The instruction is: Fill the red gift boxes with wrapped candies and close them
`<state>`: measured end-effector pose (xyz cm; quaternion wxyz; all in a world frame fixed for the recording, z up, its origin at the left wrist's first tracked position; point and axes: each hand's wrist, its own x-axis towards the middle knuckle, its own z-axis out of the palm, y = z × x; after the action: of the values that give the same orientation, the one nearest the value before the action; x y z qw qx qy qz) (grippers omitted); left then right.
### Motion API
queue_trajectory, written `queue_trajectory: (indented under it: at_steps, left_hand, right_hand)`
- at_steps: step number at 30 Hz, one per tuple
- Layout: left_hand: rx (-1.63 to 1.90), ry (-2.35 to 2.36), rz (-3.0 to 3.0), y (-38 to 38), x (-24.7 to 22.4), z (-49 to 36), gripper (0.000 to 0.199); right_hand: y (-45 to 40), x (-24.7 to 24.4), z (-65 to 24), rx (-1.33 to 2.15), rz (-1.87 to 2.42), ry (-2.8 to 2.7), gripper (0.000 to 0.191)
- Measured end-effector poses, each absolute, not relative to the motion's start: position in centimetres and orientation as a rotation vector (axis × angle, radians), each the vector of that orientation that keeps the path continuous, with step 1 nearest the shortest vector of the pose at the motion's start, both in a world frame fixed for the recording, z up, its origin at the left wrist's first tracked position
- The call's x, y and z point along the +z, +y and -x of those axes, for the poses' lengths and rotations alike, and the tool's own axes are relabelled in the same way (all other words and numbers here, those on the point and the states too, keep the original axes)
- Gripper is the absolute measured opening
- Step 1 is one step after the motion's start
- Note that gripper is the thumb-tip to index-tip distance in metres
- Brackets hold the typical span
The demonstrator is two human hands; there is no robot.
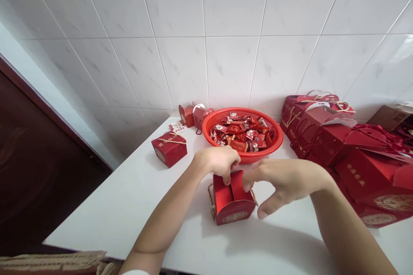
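A small red gift box (235,214) with a gold emblem on its front stands on the white table. Its two top flaps are folded inward and leave a narrow dark gap between them. My left hand (217,161) has its fingers curled down over the box's far left top, gripping there; some fingertips are hidden. At the right top edge, my right hand (287,180) touches a flap with its fingertips, its thumb spread away from the box. A twisted cord handle (211,202) hangs at the box's left side.
Behind the box sits a red plastic basket (211,148) of wrapped candies (240,131). A closed red box (169,148) with a cord lies to the left, near smaller boxes (195,115). Several larger red boxes (351,176) line the right side. A tiled wall (232,68) rises behind.
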<state>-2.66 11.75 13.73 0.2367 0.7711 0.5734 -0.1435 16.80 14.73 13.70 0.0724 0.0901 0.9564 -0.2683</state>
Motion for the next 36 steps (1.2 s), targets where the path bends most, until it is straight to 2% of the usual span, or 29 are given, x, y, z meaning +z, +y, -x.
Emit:
queue_trajectory:
  at_steps: [7, 11, 13, 20, 22, 26, 36]
  left_hand:
    - [-0.235, 1.361, -2.239, 11.2, 14.1, 3.2, 0.022]
    - [-0.197, 1.303, -2.196, 10.9, 14.3, 3.0, 0.015]
    - [-0.229, 1.312, -2.178, 10.8, 14.4, 2.8, 0.019]
    - [-0.285, 1.324, -2.059, 10.3, 14.7, 2.4, 0.056]
    - [-0.299, 1.282, -2.092, 10.3, 14.6, 2.5, 0.053]
    - [-0.316, 1.303, -2.142, 10.9, 14.1, 2.7, 0.032]
    - [-0.300, 1.516, -2.063, 11.9, 12.8, 2.5, 0.048]
  right_hand:
    - [17.5, 13.0, -16.9, -0.829, -0.394, 2.754, 0.013]
    - [18.7, 11.5, -15.7, -0.859, -0.316, 2.665, 0.016]
    - [19.3, 10.9, -15.3, -0.892, -0.253, 2.624, 0.019]
    - [20.9, 9.7, -15.1, -1.133, -0.213, 2.487, 0.029]
    - [21.2, 9.5, -15.1, -1.167, -0.217, 2.477, 0.028]
    - [21.2, 9.8, -15.5, -1.304, -0.258, 2.430, 0.029]
    - [20.0, 13.0, -17.6, -1.868, -0.235, 2.415, 0.036]
